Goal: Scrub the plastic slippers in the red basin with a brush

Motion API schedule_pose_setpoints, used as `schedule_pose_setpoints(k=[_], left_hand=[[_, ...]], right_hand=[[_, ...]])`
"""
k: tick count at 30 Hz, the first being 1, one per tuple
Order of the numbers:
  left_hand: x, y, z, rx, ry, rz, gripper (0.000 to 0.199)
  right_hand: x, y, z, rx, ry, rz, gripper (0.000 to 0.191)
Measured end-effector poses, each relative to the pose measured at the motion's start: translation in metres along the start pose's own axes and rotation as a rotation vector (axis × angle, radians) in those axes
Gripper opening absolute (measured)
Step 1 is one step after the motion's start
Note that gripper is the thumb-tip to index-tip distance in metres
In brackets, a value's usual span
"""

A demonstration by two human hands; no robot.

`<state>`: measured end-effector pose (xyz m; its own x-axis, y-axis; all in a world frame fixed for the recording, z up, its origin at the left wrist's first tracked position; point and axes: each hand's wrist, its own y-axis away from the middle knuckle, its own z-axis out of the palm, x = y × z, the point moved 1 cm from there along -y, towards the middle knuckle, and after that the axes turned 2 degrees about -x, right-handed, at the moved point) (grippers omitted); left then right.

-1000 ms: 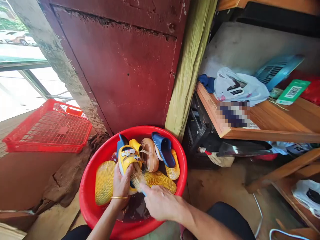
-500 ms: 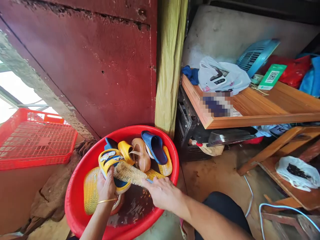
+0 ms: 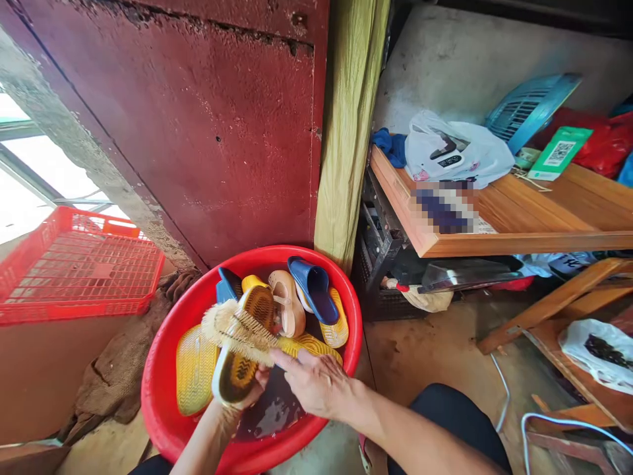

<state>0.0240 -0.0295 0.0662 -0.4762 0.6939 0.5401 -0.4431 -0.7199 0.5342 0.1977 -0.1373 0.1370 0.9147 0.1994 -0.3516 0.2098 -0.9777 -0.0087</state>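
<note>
My left hand (image 3: 250,390) grips a sandal (image 3: 231,377) near its heel, with the patterned brown and yellow sole facing up. In my right hand (image 3: 316,379) is a brush (image 3: 237,332), its pale bristles lying across the middle of that sole. Both hands are over a red basin (image 3: 163,422) holding dark water (image 3: 274,412). Inside it lie a yellow slipper (image 3: 195,369) at the left, a blue slipper (image 3: 316,290) at the right, a beige sandal (image 3: 287,303) and several other shoes.
A red plastic crate (image 3: 84,264) stands at the left beside brown sacking (image 3: 113,369). Behind the basin are a maroon door (image 3: 222,132) and a yellowish post (image 3: 346,132). A wooden table (image 3: 534,244) with bags stands at the right, above a wooden stool (image 3: 578,343).
The sandal in my left hand has been turned over from its strap side to its sole. The brush has moved onto the sole. The view has shifted slightly left.
</note>
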Motion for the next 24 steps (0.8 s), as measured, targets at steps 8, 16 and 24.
schedule_pose_setpoints(k=[8, 16, 24], left_hand=[[0.006, 0.011, 0.009, -0.152, -0.138, -0.022, 0.035], [0.058, -0.026, 0.066, 0.227, -0.642, 0.378, 0.046], [0.027, 0.017, 0.073, 0.176, -0.930, 0.743, 0.057]], right_hand=[[0.045, -0.026, -0.013, 0.138, -0.235, 0.248, 0.056], [0.054, -0.016, -0.056, 0.300, -0.343, 0.193, 0.054], [0.065, -0.002, -0.073, 0.265, -0.331, 0.217, 0.056]])
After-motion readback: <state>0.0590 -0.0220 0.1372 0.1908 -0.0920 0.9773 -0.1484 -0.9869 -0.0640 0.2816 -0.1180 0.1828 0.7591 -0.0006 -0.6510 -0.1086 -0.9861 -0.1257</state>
